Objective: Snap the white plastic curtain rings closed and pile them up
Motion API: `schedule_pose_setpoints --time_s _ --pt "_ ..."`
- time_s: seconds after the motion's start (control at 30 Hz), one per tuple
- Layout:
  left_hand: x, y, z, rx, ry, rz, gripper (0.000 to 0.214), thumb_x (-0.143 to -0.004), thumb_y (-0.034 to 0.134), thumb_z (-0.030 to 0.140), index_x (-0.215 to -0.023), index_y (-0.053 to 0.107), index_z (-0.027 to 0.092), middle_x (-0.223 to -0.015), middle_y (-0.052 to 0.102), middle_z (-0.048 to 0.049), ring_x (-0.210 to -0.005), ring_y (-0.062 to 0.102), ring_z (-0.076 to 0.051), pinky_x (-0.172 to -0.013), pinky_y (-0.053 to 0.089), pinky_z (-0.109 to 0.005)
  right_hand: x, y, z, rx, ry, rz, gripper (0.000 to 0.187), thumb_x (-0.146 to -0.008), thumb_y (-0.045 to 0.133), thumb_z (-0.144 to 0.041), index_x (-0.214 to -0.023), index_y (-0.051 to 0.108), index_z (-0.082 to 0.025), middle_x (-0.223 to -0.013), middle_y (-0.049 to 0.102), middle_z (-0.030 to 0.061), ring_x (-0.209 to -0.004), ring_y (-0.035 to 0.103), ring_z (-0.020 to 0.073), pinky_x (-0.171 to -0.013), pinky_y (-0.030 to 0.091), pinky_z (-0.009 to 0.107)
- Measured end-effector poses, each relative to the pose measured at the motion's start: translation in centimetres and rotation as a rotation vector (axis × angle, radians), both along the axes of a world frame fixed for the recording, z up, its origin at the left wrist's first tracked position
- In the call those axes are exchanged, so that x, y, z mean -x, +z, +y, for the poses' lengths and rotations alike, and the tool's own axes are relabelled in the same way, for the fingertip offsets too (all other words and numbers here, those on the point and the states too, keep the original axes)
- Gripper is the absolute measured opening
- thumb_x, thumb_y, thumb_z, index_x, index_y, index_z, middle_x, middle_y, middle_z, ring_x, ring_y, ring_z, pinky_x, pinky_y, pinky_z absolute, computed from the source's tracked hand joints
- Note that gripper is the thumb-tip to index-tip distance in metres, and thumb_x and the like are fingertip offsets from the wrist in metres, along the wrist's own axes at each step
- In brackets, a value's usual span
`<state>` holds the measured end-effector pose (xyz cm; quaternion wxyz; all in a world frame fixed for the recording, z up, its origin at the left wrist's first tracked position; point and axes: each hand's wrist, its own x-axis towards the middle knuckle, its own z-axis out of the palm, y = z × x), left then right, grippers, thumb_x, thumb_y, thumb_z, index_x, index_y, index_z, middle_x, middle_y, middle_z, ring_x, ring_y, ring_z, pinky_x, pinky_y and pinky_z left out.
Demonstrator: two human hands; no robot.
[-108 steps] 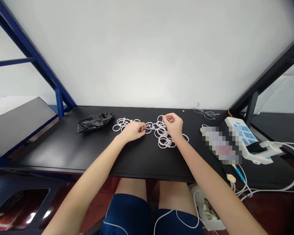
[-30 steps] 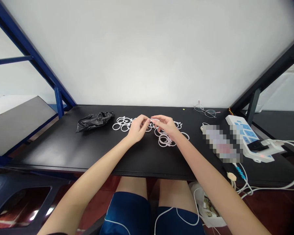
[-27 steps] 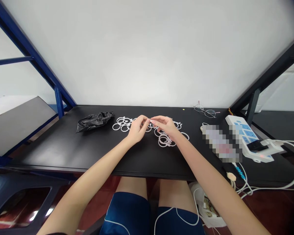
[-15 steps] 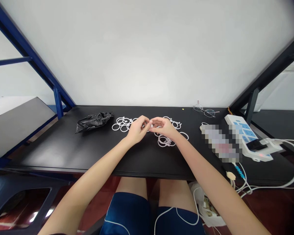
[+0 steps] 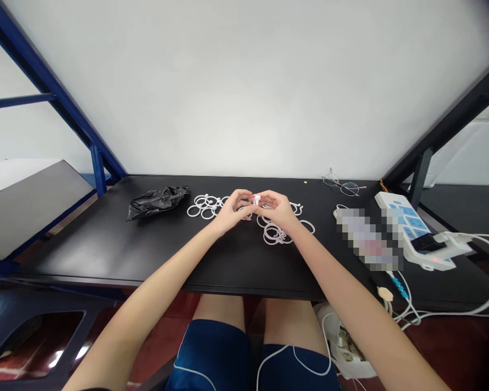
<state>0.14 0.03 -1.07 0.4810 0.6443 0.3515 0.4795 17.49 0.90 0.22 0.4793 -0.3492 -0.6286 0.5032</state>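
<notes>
Left grip (image 5: 233, 210), right grip (image 5: 277, 210): both pinched around one small white piece (image 5: 257, 200)!
We can't make out its full shape; our hands partly cover the rings (image 5: 281, 237).

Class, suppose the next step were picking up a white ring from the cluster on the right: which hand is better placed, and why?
Probably the right hand: the cluster of white rings lies close beside it, while the left hand is farther away. Both hands meet at a white piece, though.

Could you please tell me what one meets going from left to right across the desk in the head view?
Black bag, left hand, small white piece, right hand, glasses, power strip.
</notes>
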Motion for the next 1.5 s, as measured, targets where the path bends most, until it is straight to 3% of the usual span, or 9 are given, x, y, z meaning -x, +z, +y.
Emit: schedule_pose_setpoints --time_s 0.13,0.37,0.53,0.77,1.03,1.17,1.5 --pt "0.2 0.2 0.3 0.194 -0.075 -0.107 0.051 -0.069 0.079 0.032 -0.111 0.053 0.018 -0.118 0.059 -0.0108 -0.094 0.065 -0.019 -0.065 0.058 -0.027 0.1 -0.2 0.2 -0.028 0.015 0.006 0.044 -0.055 0.086 -0.037 -0.090 0.069 -0.018 -0.090 0.070 0.0076 -0.072 0.062 0.0160 -0.067 0.053 0.032" --pt "0.2 0.8 0.0 0.280 -0.077 -0.119 0.049 -0.068 0.080 0.032 -0.110 0.060 0.016 -0.107 0.067 -0.0097 -0.088 0.067 -0.018 -0.065 0.059 -0.027 0.3 -0.5 0.1 -0.048 0.004 -0.023 0.040 -0.054 0.086 -0.031 -0.088 0.069 -0.018 -0.083 0.066 0.0044 -0.070 0.060 0.0152 -0.063 0.054 0.031" --pt "0.2 0.3 0.1 0.262 -0.054 -0.101 0.045 -0.069 0.079 0.035 -0.106 0.061 0.016 -0.104 0.070 -0.0085 -0.077 0.067 -0.014 -0.062 0.058 -0.025 0.2 -0.4 -0.2 -0.038 0.068 -0.036 0.038 -0.058 0.083 -0.028 -0.093 0.070 -0.018 -0.088 0.067 0.0057 -0.077 0.063 0.0178 -0.067 0.056 0.032" --pt "0.3 -0.1 0.5 0.160 -0.018 -0.040 0.043 -0.070 0.077 0.038 -0.105 0.068 0.015 -0.100 0.071 -0.0089 -0.082 0.067 -0.018 -0.054 0.054 -0.021 0.1 0.4 -0.4 0.024 0.147 -0.042 0.035 -0.070 0.074 -0.034 -0.101 0.073 -0.021 -0.104 0.069 0.0075 -0.083 0.063 0.0175 -0.060 0.054 0.027" --pt "0.3 -0.1 0.3 0.055 -0.035 0.056 0.041 -0.075 0.072 0.043 -0.101 0.069 0.013 -0.089 0.070 -0.0086 -0.068 0.064 -0.014 -0.043 0.045 -0.018 0.3 0.0 -0.2 0.038 0.077 -0.053 0.035 -0.073 0.072 -0.048 -0.095 0.076 -0.021 -0.089 0.073 0.0063 -0.077 0.065 0.0181 -0.060 0.053 0.028" --pt "0.3 -0.4 0.5 0.058 -0.045 0.046 0.041 -0.074 0.072 0.044 -0.100 0.069 0.013 -0.081 0.070 -0.0068 -0.067 0.064 -0.014 -0.045 0.048 -0.019 0.4 -0.2 -0.1 0.026 0.057 -0.034 0.035 -0.072 0.072 -0.049 -0.090 0.077 -0.020 -0.077 0.070 0.0039 -0.069 0.063 0.0155 -0.059 0.053 0.027" --pt "0.3 -0.1 0.3 0.083 -0.034 0.039 0.042 -0.073 0.074 0.044 -0.101 0.069 0.013 -0.080 0.070 -0.0052 -0.065 0.064 -0.013 -0.054 0.057 -0.024 0.4 -0.1 -0.2 -0.039 0.045 -0.057 0.034 -0.074 0.070 -0.051 -0.090 0.077 -0.021 -0.076 0.065 0.0024 -0.057 0.055 0.0111 -0.055 0.049 0.027"
